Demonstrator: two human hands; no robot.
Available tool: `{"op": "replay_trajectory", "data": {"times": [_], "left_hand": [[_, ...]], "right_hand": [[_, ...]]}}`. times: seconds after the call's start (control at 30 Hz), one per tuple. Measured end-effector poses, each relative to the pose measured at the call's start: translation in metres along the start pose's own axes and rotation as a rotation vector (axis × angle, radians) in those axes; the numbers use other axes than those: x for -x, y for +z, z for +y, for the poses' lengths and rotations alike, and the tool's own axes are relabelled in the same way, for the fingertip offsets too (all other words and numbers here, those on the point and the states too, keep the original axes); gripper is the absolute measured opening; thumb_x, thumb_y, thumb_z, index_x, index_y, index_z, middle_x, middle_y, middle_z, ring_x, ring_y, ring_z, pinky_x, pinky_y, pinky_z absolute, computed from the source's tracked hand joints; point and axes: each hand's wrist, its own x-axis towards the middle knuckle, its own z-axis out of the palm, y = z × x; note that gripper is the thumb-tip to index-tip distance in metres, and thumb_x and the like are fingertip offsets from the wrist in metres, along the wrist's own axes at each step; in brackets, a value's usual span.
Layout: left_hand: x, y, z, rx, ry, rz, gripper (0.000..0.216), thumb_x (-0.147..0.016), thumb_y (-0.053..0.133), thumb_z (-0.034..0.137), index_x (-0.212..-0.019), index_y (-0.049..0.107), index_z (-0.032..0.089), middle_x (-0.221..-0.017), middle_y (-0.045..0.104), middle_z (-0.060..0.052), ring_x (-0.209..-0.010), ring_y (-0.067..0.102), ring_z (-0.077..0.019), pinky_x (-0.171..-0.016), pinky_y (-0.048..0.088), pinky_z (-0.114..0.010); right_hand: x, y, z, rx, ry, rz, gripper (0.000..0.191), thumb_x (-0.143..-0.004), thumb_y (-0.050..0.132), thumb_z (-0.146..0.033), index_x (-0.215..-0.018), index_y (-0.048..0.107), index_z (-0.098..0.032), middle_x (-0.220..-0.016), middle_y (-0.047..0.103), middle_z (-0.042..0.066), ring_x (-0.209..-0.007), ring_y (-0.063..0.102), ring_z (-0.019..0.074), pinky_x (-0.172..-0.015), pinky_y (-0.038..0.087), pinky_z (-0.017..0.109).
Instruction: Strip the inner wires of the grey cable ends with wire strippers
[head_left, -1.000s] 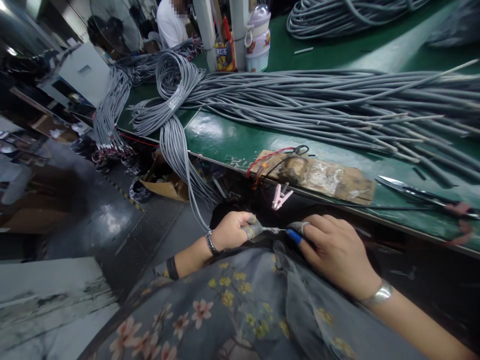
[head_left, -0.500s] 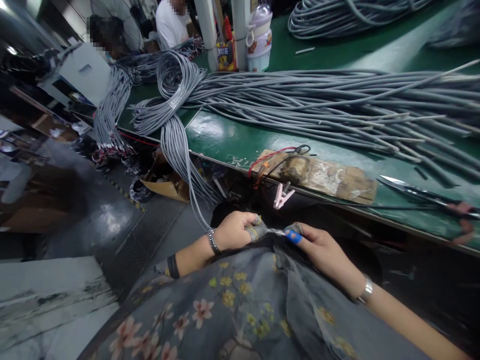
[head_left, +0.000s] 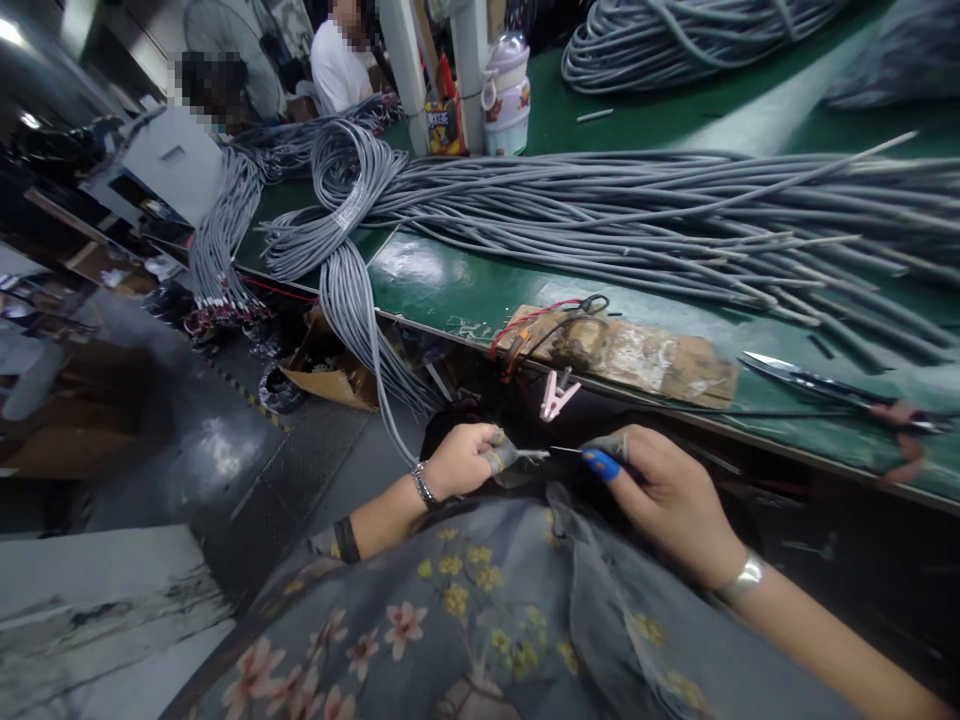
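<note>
My left hand (head_left: 466,460) is closed around the end of a grey cable (head_left: 375,370) that hangs down from the green bench (head_left: 480,285). Its fingertips wear grey tape. A thin bare wire (head_left: 541,453) sticks out of the cable end toward my right hand (head_left: 660,495). My right hand pinches that wire between taped fingertips, one wrapped in blue. Both hands are over my lap, just below the bench's front edge, above a floral-patterned garment (head_left: 480,610).
A large heap of grey cables (head_left: 637,215) covers the bench. Scissors (head_left: 832,390) lie at the right front edge. A taped cardboard pad (head_left: 652,360) with red and black leads and a pink clip (head_left: 555,395) sits in front. Two other people sit far left.
My right hand has drawn away to the right, opening a gap and exposing more of the thin wire between the hands. The view shifted slightly.
</note>
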Motion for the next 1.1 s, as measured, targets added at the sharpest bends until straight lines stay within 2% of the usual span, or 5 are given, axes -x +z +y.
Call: {"op": "replay_trajectory", "data": {"times": [0.1,0.3,0.47,0.73,1.1], "left_hand": [[0.0019,0.0006,-0.0010,0.104,0.011,-0.029,0.017,-0.070,0.065,0.027,-0.066,0.057,0.013,-0.054,0.054,0.003,-0.051,0.047,-0.0070,-0.051,0.038,-0.018],[0.0059,0.0047,-0.0032,0.106,0.034,-0.030,0.025,-0.070,0.071,0.034,-0.068,0.060,0.012,-0.059,0.058,0.000,-0.057,0.051,-0.0092,-0.058,0.043,-0.020],[0.0057,0.0077,-0.0051,0.089,0.020,-0.038,0.029,-0.069,0.072,0.037,-0.066,0.058,0.012,-0.057,0.056,0.001,-0.057,0.051,-0.0095,-0.059,0.044,-0.021],[0.0068,0.0061,-0.0039,0.083,0.031,-0.037,0.031,-0.070,0.072,0.039,-0.067,0.059,0.012,-0.059,0.057,0.000,-0.058,0.051,-0.0097,-0.059,0.044,-0.020],[0.0066,0.0066,-0.0033,0.057,0.046,-0.063,0.026,-0.071,0.067,0.035,-0.066,0.055,0.012,-0.059,0.052,0.002,-0.055,0.043,-0.0069,-0.057,0.040,-0.020]], "right_hand": [[0.0031,-0.0021,0.0059,0.185,-0.031,-0.005,0.033,-0.093,0.043,-0.034,-0.066,0.058,-0.021,-0.065,0.057,0.004,-0.059,0.051,0.0168,-0.055,0.038,0.029],[0.0042,-0.0029,0.0050,0.423,-0.177,-0.022,0.037,-0.092,0.040,-0.030,-0.060,0.055,-0.020,-0.064,0.056,0.005,-0.057,0.044,0.0164,-0.056,0.031,0.029],[0.0017,0.0004,0.0002,0.407,-0.256,-0.002,0.036,-0.093,0.039,-0.026,-0.063,0.057,-0.018,-0.064,0.056,0.005,-0.059,0.046,0.0168,-0.056,0.032,0.029],[0.0045,0.0048,0.0040,0.326,-0.179,-0.059,0.035,-0.094,0.039,-0.029,-0.066,0.058,-0.019,-0.065,0.057,0.005,-0.060,0.048,0.0162,-0.057,0.033,0.028],[0.0038,0.0024,0.0025,0.451,-0.233,-0.056,0.034,-0.091,0.039,-0.025,-0.065,0.059,-0.019,-0.067,0.057,0.006,-0.062,0.046,0.0177,-0.059,0.031,0.030]]}}
